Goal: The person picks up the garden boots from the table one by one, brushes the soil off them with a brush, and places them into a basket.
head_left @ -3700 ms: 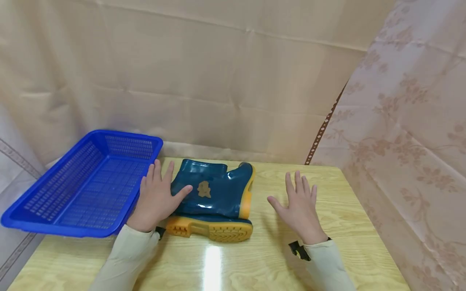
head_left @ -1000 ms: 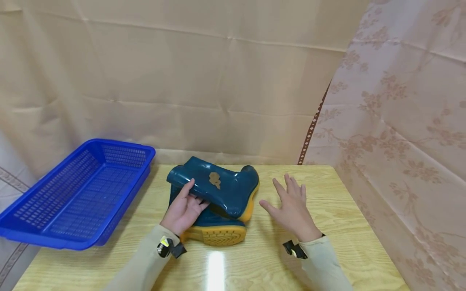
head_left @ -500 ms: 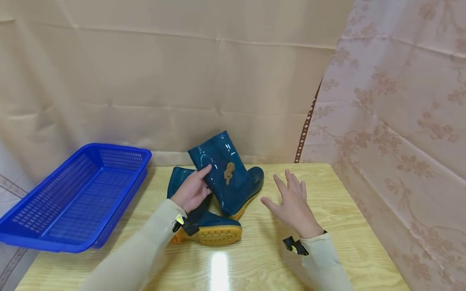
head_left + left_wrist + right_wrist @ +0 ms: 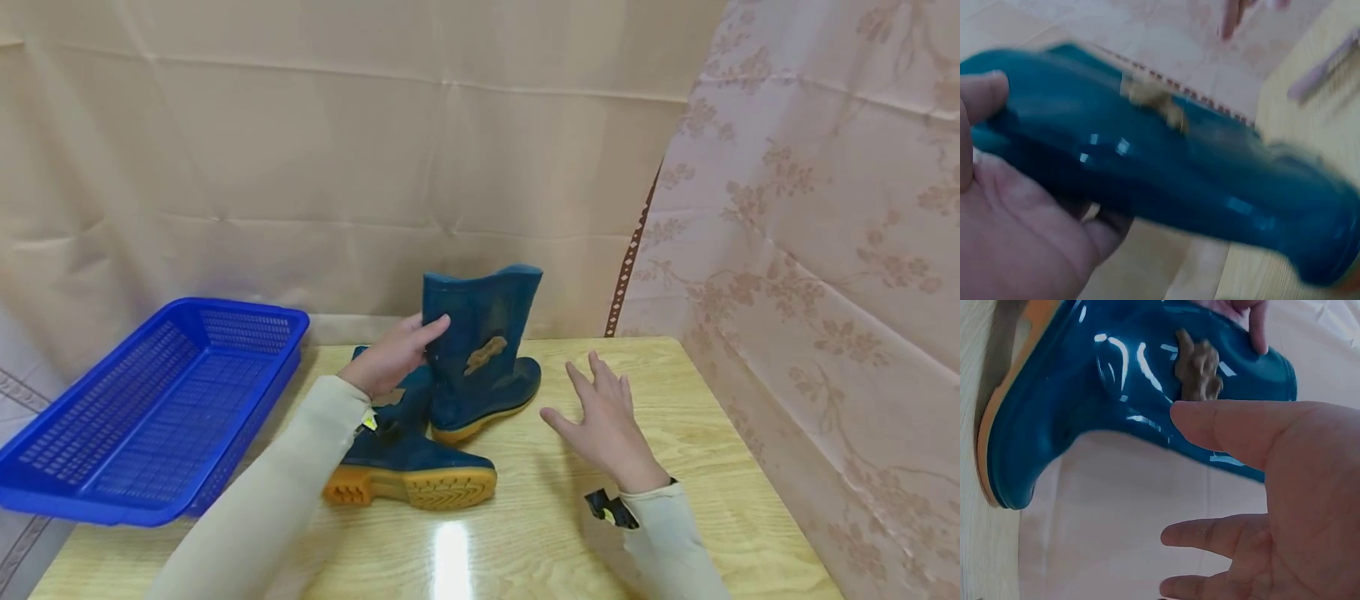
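Note:
A dark teal rubber boot (image 4: 480,325) with a yellow sole stands nearly upright, toe to the right; whether its whole sole touches the table I cannot tell. My left hand (image 4: 393,358) grips its shaft, thumb on the near side, as the left wrist view shows with the boot blurred (image 4: 1135,156). A brown, mud-like patch (image 4: 1199,369) marks the shaft. The second boot (image 4: 412,450) lies on its side in front, tread facing me, partly hidden by the left hand and wrist. To the right, my right hand (image 4: 606,425) hovers with fingers spread, touching nothing.
A blue perforated plastic basket (image 4: 187,408) sits at the left of the wooden table (image 4: 540,533). Beige cloth (image 4: 337,150) hangs behind the table, and a floral curtain (image 4: 825,250) hangs along the right side.
My left hand has come from above the boots to grip the upper boot, lifting its shaft from lying flat to upright. The right hand has stayed spread at the right, shifting only slightly.

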`<state>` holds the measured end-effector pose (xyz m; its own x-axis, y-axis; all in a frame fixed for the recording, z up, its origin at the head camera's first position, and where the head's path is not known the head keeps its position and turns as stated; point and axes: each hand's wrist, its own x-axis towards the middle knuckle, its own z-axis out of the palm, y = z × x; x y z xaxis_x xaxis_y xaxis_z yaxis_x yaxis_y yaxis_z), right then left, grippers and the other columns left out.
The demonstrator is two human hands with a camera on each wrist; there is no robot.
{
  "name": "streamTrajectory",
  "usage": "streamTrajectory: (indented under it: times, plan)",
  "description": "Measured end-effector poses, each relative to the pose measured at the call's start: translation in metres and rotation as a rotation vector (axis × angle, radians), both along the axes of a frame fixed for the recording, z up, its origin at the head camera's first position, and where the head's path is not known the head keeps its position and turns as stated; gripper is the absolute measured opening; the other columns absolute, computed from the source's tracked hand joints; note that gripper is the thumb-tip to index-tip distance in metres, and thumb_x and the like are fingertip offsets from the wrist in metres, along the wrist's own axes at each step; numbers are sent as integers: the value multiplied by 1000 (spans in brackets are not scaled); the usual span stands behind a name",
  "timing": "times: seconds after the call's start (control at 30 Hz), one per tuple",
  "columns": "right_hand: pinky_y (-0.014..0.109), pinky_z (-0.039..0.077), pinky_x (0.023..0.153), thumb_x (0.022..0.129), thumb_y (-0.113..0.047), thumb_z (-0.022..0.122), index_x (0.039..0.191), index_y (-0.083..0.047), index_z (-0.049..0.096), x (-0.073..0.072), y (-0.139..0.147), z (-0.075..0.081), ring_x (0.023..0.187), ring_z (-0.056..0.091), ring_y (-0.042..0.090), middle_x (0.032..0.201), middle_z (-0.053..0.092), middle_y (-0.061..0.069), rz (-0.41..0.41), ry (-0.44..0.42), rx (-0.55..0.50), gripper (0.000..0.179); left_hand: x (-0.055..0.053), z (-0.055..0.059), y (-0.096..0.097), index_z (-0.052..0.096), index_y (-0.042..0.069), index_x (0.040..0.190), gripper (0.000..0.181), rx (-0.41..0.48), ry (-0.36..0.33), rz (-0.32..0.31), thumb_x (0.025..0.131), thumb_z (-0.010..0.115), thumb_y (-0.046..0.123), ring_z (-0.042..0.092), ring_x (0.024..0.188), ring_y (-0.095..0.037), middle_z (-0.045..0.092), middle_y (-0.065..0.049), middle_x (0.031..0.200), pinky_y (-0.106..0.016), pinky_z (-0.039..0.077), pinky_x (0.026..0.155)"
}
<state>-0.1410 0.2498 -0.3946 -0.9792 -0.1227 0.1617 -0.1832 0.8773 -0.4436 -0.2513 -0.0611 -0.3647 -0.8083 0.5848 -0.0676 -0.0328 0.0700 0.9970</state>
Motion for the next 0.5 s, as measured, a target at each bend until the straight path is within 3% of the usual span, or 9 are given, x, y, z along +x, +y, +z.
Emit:
streamTrajectory:
  times: [0.13,0.27,0.37,0.5]
  plan:
    - [69,17,120,99,-48,67,156,0,40,-1,0,-2,150,24,52,164,25,30,7,-35,3,80,7,-26,-12,40,8,156,64,-24,44,12,108,50,50,44,145,-30,52,-12,153,-56,23,125]
    - [67,38,110,101,-46,64,152,-1,47,-5,5,-6,141,41,49,154,45,28,-1,-83,14,71,19,-51,-18,38,7,157,67,-7,65,94,107,53,48,44,144,-32,51,-14,153,-56,25,124]
    - [66,44,105,102,-43,64,147,2,53,-7,20,-7,132,51,49,144,55,29,-17,-92,48,65,27,-57,-18,39,8,155,67,-14,92,158,104,62,43,47,142,-34,51,-15,153,-56,30,122]
    - [58,56,85,101,-39,64,130,7,62,-13,46,-13,107,67,43,120,69,26,-44,-146,113,55,32,-61,-18,42,10,152,67,-53,121,192,98,73,36,54,135,-33,54,-14,149,-55,40,116]
